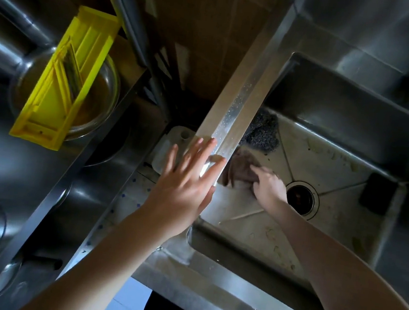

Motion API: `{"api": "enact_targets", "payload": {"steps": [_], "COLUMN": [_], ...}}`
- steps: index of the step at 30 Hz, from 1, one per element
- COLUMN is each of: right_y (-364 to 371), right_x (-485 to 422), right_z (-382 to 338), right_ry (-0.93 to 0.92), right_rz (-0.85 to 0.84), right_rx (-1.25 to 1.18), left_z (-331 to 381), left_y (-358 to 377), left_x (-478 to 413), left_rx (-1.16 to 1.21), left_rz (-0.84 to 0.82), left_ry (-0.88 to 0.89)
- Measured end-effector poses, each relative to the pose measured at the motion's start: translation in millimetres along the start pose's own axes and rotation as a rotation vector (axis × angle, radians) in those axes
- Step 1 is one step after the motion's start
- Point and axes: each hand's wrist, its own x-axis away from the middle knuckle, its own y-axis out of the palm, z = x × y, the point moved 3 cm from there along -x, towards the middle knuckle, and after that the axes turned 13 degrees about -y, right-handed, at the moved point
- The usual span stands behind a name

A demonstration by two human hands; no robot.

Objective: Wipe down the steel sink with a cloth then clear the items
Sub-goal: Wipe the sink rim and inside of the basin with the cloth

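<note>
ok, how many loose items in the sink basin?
3: a dark scouring pad in the far left corner, the brown cloth under the right hand, a black block far right. The left rim may hide more.

Gripping the brown cloth (241,170) in the right hand (268,186), pressing it onto the basin floor just left of the drain (301,198). Spreading the left hand (188,176) flat, fingers straight, over the wet rim of the steel sink (239,103), farther left of the drain. Seeing a dark steel-wool scourer (262,132) sitting in the corner up and left of the drain, just beside the cloth. Spotting a black sponge (377,195) leaning at the wall right of the drain. Catching a yellow slicer (65,79) lying across a glass bowl (103,98), well apart, far left of the drain. Noting grime specks scattered around the drain.
</note>
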Motion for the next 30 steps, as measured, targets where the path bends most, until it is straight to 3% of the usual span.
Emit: {"api": "enact_targets", "payload": {"steps": [5,12,16,24,30], "right_y": [21.8,56.8,65.1,46.7,27.8], "right_x": [-1.1,48.0,82.3,144.1,178.6], "right_z": [-34.3,-59.6,-40.6,66.5,124.7], "right_ry": [-0.046,-0.409,-0.608,-0.658,-0.572], "right_rz": [-0.06,-0.358,-0.487,-0.664,-0.677], "right_rx": [-0.077,-0.027,0.104,0.276,0.194], "left_z": [0.9,3.5,17.0,54.3,71.0], "left_y": [-0.7,-2.5,-1.3,23.9,38.7], "left_x": [8.3,30.8,47.1,77.6,100.7], "left_rx": [0.008,0.095,-0.009,-0.04,0.003], "left_rz": [0.014,0.038,0.05,-0.013,0.065], "left_ry": [0.02,-0.075,-0.088,-0.188,-0.234]}}
